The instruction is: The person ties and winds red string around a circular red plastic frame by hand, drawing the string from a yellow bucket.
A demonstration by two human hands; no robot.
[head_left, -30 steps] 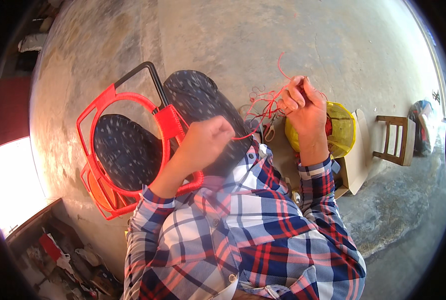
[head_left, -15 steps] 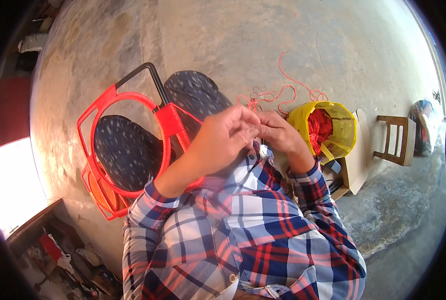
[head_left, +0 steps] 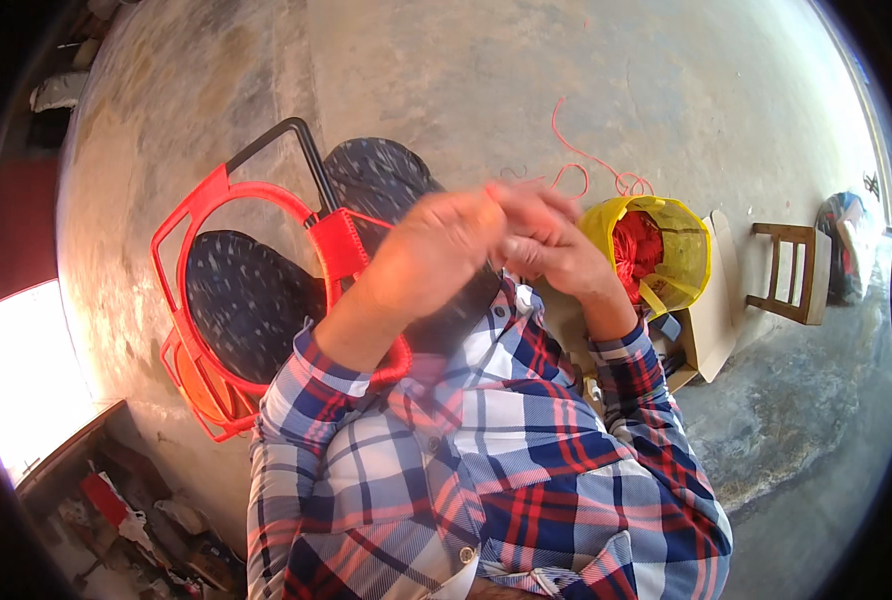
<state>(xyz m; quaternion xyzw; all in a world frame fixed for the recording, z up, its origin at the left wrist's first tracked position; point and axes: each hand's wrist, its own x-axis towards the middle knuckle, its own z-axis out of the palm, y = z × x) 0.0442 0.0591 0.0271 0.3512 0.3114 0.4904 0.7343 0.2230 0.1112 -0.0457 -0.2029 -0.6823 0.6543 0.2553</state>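
My left hand and my right hand are pressed together in front of my chest, fingers closed and a little blurred. They pinch a thin red cord, which loops over the concrete floor to a red spool inside a yellow bag just right of my right hand. Under my left forearm stands a red plastic chair frame with a black tube and dark speckled cushions. My sleeves are plaid, blue, red and white.
A cardboard box lies open behind the yellow bag. A small wooden chair stands at the right, with a bundle beyond it. Cluttered tools fill a wooden crate at lower left. Bright light glares at the left edge.
My right hand, raised to the right with the cord a second ago, has come down and left to meet my left hand. The left hand has risen slightly.
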